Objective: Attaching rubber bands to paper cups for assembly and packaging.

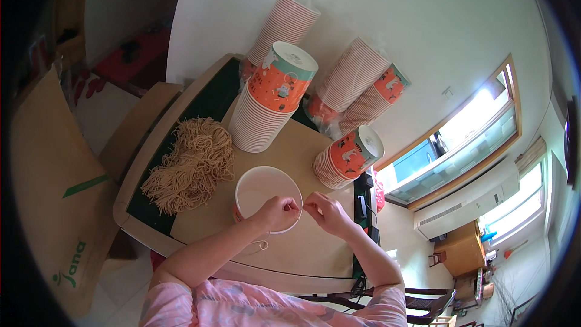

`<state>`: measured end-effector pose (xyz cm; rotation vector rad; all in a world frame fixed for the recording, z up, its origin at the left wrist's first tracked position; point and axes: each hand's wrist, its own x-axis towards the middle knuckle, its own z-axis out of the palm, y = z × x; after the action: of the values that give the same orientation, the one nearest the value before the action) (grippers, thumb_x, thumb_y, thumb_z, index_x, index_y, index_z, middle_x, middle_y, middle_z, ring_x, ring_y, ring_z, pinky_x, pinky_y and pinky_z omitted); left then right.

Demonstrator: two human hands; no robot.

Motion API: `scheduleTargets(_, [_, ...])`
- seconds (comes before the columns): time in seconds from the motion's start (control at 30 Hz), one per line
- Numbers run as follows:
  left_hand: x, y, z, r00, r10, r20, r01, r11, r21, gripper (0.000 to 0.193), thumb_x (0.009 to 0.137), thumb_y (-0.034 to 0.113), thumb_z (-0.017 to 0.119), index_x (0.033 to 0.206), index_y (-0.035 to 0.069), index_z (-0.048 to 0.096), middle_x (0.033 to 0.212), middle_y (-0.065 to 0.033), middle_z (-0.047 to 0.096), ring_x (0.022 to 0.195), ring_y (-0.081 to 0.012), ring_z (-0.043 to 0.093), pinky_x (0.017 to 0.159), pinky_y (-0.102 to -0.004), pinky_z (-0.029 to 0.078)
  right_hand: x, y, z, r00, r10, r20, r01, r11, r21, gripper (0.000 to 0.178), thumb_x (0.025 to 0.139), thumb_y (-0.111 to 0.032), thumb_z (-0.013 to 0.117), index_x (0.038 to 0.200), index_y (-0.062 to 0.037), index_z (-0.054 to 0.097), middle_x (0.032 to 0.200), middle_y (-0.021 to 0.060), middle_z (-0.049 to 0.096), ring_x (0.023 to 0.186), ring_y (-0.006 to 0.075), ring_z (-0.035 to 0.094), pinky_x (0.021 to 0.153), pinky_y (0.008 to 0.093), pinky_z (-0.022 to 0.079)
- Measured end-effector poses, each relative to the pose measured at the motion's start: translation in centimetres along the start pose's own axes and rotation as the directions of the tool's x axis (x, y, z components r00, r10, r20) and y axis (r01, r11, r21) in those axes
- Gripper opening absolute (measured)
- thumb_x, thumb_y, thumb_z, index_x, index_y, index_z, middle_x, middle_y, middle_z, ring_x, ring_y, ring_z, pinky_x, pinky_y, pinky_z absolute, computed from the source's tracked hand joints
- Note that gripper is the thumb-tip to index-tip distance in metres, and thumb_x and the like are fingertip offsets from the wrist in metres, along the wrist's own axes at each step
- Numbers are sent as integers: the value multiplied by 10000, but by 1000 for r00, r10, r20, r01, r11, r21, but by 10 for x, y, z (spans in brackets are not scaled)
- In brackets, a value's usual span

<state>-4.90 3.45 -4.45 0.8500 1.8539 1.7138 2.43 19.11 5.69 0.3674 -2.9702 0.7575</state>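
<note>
Both hands, left hand [279,212] and right hand [324,211], pinch a thin string [301,208] at a paper cup [266,191] rim (light, unsteadied), which a tug could tip on the worktop [315,248].

1. Both forearms come up from the lower edge, bare below short pink sleeves, and angle inward toward each other.
2. The left hand [278,212] is curled, knuckles up, thumb and fingers pinched together at its right side.
3. The right hand [324,212] is likewise pinched, fingertips pointing left.
4. The two sets of fingertips sit just beside each other, almost touching.
</note>
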Motion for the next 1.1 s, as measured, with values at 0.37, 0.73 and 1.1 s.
scheduleTargets(0.37, [5, 11, -3, 993, -39, -110, 0, 943, -334, 94, 949, 88, 537, 1014, 22, 524, 722, -29, 566, 596, -82, 525, 494, -238, 402, -5, 1, 46, 937, -197, -290, 176, 980, -96, 143, 762, -45, 745, 859, -35, 641, 935, 92, 625, 869, 289, 609, 738, 370, 503])
scheduleTargets(0.73, [31, 9, -32, 629, -628, 457, 750, 646, -144, 218, 954, 241, 539, 853, 82, 648, 555, 37, 379, 420, -77, 259, 409, -245, 227, -15, -5, 77, 821, -265, -506, 133, 950, -281, 191, 715, -64, 776, 864, -104, 662, 954, 61, 618, 878, 271, 550, 759, 385, 438])
scheduleTargets(1.1, [25, 16, -31, 696, -602, 390, 694, 703, -154, 204, 934, 245, 581, 777, 117, 606, 563, 71, 348, 425, -49, 263, 399, -237, 189, -23, -4, 88, 798, -188, -573, 82, 975, -206, 181, 725, -68, 771, 870, -111, 672, 957, 57, 609, 877, 263, 539, 755, 381, 431])
